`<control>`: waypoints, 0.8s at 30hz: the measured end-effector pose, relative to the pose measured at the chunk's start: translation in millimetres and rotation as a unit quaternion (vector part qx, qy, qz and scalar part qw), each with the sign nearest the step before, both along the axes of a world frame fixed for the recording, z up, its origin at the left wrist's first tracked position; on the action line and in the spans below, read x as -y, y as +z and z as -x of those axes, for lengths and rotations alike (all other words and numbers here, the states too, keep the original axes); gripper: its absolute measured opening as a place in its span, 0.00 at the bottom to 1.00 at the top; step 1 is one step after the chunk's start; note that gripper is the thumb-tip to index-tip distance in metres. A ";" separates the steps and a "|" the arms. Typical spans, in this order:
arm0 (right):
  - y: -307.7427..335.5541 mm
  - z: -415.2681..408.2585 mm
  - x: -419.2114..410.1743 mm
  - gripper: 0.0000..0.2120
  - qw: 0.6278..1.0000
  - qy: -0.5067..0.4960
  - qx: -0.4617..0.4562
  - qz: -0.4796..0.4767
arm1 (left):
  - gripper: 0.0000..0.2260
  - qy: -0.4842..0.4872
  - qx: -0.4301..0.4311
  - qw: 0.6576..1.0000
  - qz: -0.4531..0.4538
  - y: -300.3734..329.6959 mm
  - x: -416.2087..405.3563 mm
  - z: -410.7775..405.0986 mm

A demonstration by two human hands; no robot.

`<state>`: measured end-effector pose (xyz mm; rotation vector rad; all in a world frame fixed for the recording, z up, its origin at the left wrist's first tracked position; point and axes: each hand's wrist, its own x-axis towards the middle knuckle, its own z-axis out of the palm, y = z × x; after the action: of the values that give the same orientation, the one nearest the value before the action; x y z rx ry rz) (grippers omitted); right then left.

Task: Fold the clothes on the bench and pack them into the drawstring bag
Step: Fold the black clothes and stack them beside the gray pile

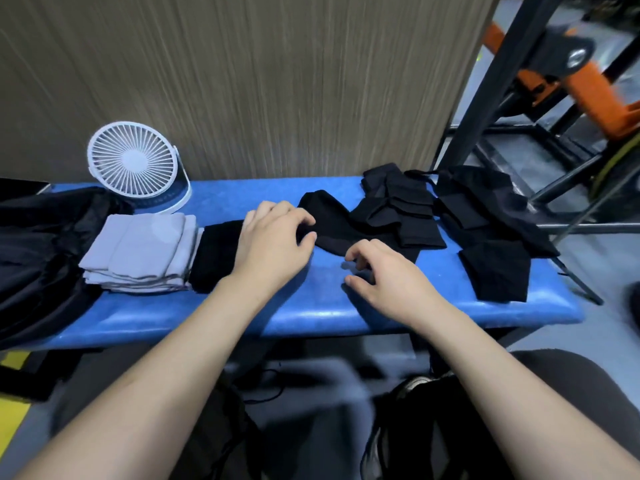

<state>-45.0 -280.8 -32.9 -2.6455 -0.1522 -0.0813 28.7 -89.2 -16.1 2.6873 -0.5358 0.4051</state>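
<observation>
A blue bench [311,313] carries black garments [491,216], folded grey cloth [138,251], a white fan [133,161].

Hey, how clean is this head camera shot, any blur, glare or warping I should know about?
Head view: motion blur streaks the wood-grain wall and the floor below the bench; the left hand and right hand are fairly sharp. Glare shows on the blue bench along its front edge. Wide-angle distortion bows the bench and splays the forearms. The black garments lose fold detail in shadow.

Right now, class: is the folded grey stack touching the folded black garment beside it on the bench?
Touching. The head view shows the grey stack with its right edge pressed against the folded black garment; no blue bench shows between them.
</observation>
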 end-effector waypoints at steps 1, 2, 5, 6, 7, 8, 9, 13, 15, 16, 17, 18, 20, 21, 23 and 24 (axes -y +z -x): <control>-0.8 2.1 7.4 0.11 1.000 -0.017 0.002 -0.002 | 0.11 0.004 0.001 1.000 -0.005 -0.1 6.3 -4.5; -1.7 4.1 14.9 0.11 0.999 -0.035 0.003 -0.003 | 0.12 0.011 0.001 1.000 -0.011 0.1 11.9 -9.8; -3.3 8.4 36.5 0.11 0.996 -0.088 -0.002 0.005 | 0.13 0.043 0.005 0.998 -0.036 0.9 27.1 -26.2; -3.7 9.2 42.6 0.12 0.995 -0.104 -0.007 0.010 | 0.14 0.054 0.008 0.997 -0.046 0.7 31.8 -30.5; -4.6 9.4 48.0 0.12 0.993 -0.118 -0.012 0.015 | 0.14 0.064 0.010 0.996 -0.059 0.0 36.5 -34.5; -5.4 9.6 52.6 0.12 0.991 -0.130 -0.018 0.020 | 0.14 0.073 0.008 0.995 -0.071 -0.8 40.4 -38.0; -6.4 9.1 56.0 0.13 0.990 -0.140 -0.023 0.023 | 0.14 0.081 0.004 0.993 -0.083 -1.9 43.7 -41.4; -9.3 6.0 60.6 0.15 0.987 -0.154 -0.028 0.026 | 0.16 0.119 -0.043 0.985 -0.120 -7.4 46.1 -53.7; -10.1 4.6 58.5 0.18 0.987 -0.150 -0.028 0.041 | 0.17 0.133 -0.062 0.979 -0.141 -10.8 44.3 -57.9; -10.2 3.9 57.5 0.20 0.987 -0.147 -0.030 0.051 | 0.18 0.137 -0.072 0.976 -0.151 -12.2 43.7 -59.3; -10.3 3.3 56.7 0.21 0.987 -0.144 -0.033 0.061 | 0.19 0.140 -0.080 0.974 -0.159 -13.3 43.3 -60.7; -9.6 3.0 56.0 0.23 0.987 -0.140 -0.037 0.069 | 0.20 0.140 -0.087 0.973 -0.163 -14.0 42.8 -61.6; -8.0 2.5 55.2 0.24 0.987 -0.132 -0.044 0.081 | 0.21 0.133 -0.090 0.973 -0.165 -15.4 42.2 -62.3; -7.2 2.1 54.6 0.24 0.987 -0.129 -0.045 0.083 | 0.21 0.129 -0.089 0.974 -0.163 -15.9 42.1 -62.3; -5.4 2.2 53.1 0.22 0.988 -0.124 -0.044 0.080 | 0.21 0.122 -0.081 0.977 -0.153 -16.4 42.1 -61.3; -4.7 2.6 52.0 0.21 0.989 -0.122 -0.041 0.077 | 0.21 0.116 -0.073 0.980 -0.145 -16.5 42.1 -60.2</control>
<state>-47.7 -332.8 -37.7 -2.8037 0.2005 -0.0437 88.9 -131.3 -32.6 3.0448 -0.2554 0.1978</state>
